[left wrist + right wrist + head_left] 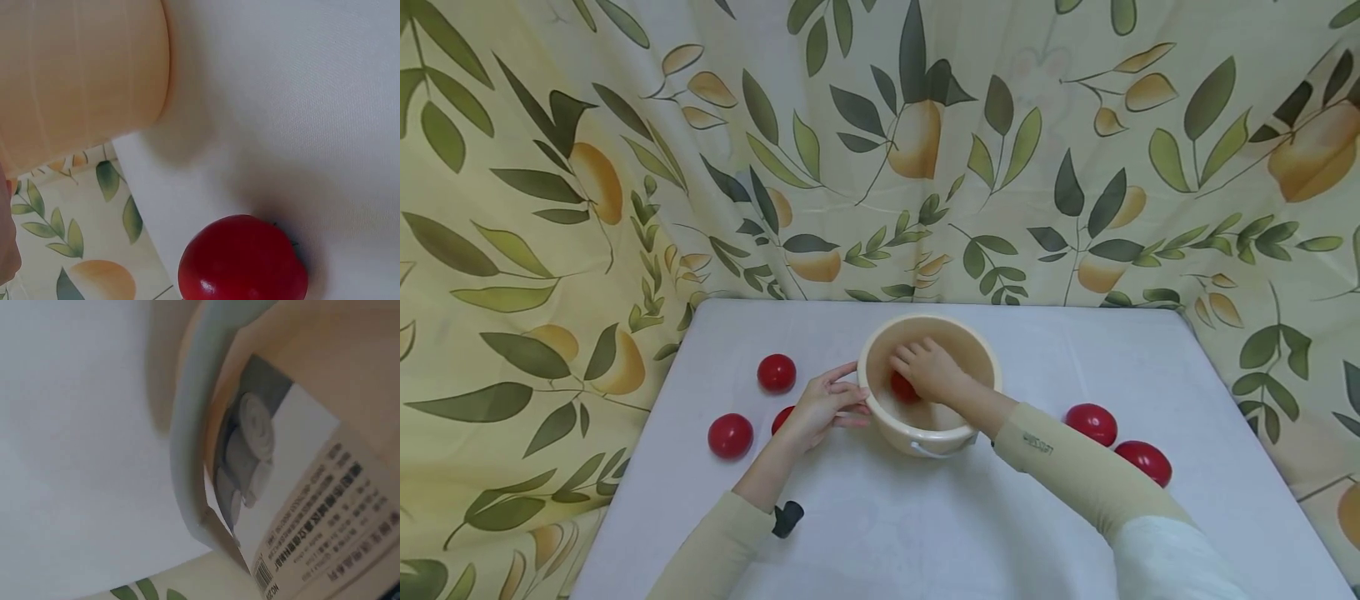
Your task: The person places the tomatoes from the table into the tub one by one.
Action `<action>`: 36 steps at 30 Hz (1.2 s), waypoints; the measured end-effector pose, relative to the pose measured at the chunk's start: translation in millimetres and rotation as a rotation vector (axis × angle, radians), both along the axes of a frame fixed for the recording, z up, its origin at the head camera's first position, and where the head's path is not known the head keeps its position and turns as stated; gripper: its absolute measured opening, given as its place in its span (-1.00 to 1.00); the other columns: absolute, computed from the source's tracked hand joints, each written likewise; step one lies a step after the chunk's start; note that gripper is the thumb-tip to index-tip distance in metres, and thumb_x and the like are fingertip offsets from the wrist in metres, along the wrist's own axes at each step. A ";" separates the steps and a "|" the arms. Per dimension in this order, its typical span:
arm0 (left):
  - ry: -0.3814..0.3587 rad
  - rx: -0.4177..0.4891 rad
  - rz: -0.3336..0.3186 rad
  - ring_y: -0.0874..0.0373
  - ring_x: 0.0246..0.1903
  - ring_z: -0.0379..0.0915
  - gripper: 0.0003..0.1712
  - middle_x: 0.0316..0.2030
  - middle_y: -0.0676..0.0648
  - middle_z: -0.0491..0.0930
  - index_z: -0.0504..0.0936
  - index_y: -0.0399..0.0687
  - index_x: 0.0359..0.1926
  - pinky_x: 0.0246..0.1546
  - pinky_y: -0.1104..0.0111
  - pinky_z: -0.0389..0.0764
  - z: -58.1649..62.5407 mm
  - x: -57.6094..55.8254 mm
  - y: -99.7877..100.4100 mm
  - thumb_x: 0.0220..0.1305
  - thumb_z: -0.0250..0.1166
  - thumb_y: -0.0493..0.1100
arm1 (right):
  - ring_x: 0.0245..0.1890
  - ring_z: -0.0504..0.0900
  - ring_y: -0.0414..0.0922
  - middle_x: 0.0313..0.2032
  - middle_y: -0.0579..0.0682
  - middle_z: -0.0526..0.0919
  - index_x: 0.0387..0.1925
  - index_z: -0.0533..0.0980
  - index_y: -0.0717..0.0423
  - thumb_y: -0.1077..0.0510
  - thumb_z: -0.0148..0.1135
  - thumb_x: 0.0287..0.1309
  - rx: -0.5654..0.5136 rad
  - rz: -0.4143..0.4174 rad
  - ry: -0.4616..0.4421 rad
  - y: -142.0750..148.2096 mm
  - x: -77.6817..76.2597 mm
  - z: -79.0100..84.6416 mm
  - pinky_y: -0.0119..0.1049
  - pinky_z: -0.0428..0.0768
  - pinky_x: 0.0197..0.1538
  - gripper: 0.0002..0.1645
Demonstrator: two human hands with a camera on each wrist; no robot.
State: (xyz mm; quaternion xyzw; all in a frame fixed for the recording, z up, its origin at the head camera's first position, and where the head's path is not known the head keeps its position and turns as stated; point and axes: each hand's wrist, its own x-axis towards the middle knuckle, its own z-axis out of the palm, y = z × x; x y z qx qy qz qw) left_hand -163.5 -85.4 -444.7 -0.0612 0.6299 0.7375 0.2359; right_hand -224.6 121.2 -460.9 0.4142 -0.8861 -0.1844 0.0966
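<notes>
A cream bucket (880, 429) stands upright on the white table. My right hand (931, 373) reaches down inside it, fingers curled over a red tomato (904, 388); the hand hides part of this tomato. With fairly straight fingers, my left hand (823, 410) touches the bucket's left rim and outer side. Just behind that hand lies another tomato (781, 418), partly covered by it. The left wrist view shows the bucket's ribbed wall (81, 75) and a tomato (240, 259) with green stem bits. In the right wrist view are the bucket's pale handle (190, 437) and printed label (312, 506).
Two tomatoes, one farther back (777, 373) and one nearer (730, 436), lie left of the bucket. On the right, two more (1091, 424) (1144, 462) sit beside the right forearm. A leaf-patterned curtain (865, 217) hangs behind the table (880, 542).
</notes>
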 end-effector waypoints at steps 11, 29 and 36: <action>-0.007 0.002 0.007 0.11 -0.41 0.61 -0.34 -0.32 -0.09 0.63 0.28 0.01 0.28 -0.34 0.23 0.64 0.9 0.5 -1.8 0.16 0.25 -0.28 | 0.07 0.36 0.06 0.04 0.11 0.43 0.11 0.35 0.06 0.13 0.32 -0.05 -0.434 -0.069 -0.010 35.5 15.8 44.8 0.04 0.28 0.08 -0.37; 0.010 0.035 -0.013 0.13 -0.43 0.61 -0.32 -0.36 -0.06 0.62 0.24 -0.07 0.30 -0.35 0.23 0.64 -0.7 -0.2 -1.5 0.16 0.25 -0.28 | 0.18 0.02 0.33 0.19 0.39 0.08 0.34 -0.02 0.10 -0.04 0.26 -0.01 -0.604 -0.857 -0.149 190.3 82.9 28.1 0.37 -0.13 0.14 -0.02; 0.018 0.027 -0.017 0.14 -0.42 0.61 -0.32 -0.36 -0.05 0.62 0.23 -0.07 0.31 -0.34 0.23 0.64 -1.1 0.3 -2.0 0.17 0.25 -0.27 | 0.15 -0.05 0.41 0.12 0.49 0.02 0.31 -0.02 0.21 -0.15 0.35 -0.17 -0.605 -0.988 -0.248 233.1 117.2 -4.0 0.47 -0.22 0.10 0.13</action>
